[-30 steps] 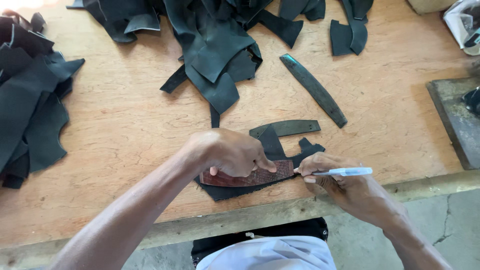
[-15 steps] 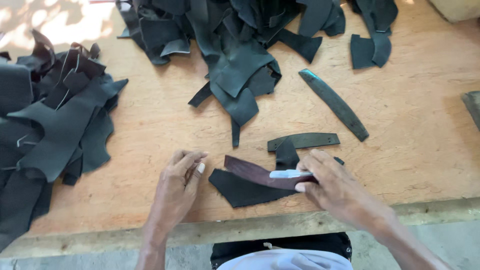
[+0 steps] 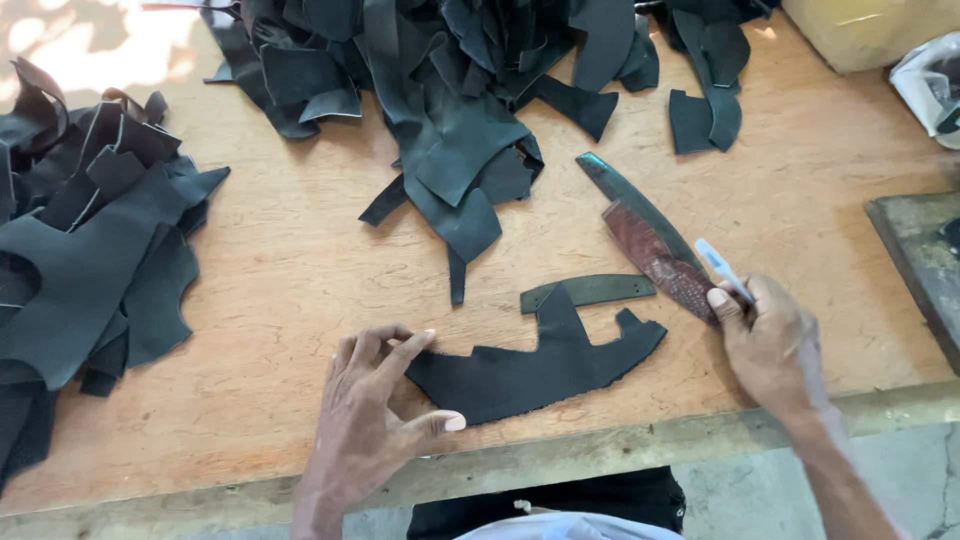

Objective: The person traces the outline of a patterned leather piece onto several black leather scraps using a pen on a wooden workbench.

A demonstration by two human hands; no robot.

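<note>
A jagged black leather scrap (image 3: 540, 365) lies flat near the table's front edge. My left hand (image 3: 375, 415) rests at its left end, fingers spread, thumb and forefinger touching the scrap's tip. My right hand (image 3: 765, 340) grips a white pen (image 3: 722, 268) and also holds the lower end of a reddish-brown curved pattern piece (image 3: 655, 255), which lies on top of a dark curved strip (image 3: 610, 180). A second dark curved strip (image 3: 590, 291) sits just behind the scrap.
A big heap of black leather offcuts (image 3: 460, 90) fills the back middle of the wooden table (image 3: 290, 270). Another pile of leather pieces (image 3: 85, 240) covers the left side. A dark slab (image 3: 925, 265) sits at the right edge, with a pale box (image 3: 870, 30) behind it.
My right hand carried the reddish-brown pattern piece off the leather scrap, up and right onto the dark strip. My left hand let go of the pattern and now touches the scrap's left tip.
</note>
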